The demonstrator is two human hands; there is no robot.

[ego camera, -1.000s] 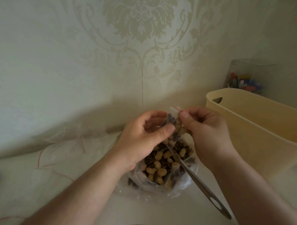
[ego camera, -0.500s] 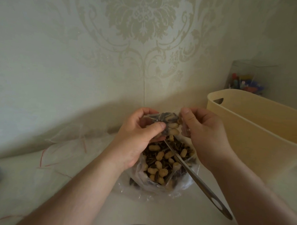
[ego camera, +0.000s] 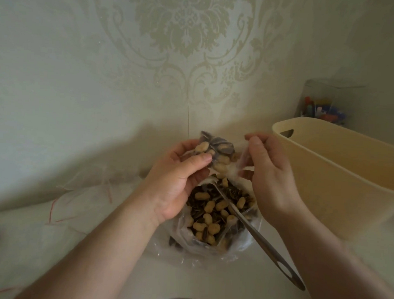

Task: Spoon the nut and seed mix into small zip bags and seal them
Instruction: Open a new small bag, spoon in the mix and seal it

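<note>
Damask-patterned wallpaper (ego camera: 185, 35) backs a pale countertop (ego camera: 97, 246) in the single head view. Left hand (ego camera: 179, 178) is raised above the counter, thumb and fingers pinching a small zip bag (ego camera: 216, 150) filled with peanuts and sunflower seeds. Right hand (ego camera: 269, 168) is just beside it, fingers curled on what appears to be the clear top edge of that same bag; motion blur prevents confirming the contact. Directly below both hands, a large open plastic bag of nut and seed mix (ego camera: 213, 213) sits on the counter, with a metal spoon (ego camera: 255, 237) resting in it, handle slanting toward the lower right. Empty zip bags (ego camera: 86, 189) with red strips lie to the left. Beige plastic tub (ego camera: 337, 173) stands on the right, a clear container of coloured items (ego camera: 324, 107) behind it.
</note>
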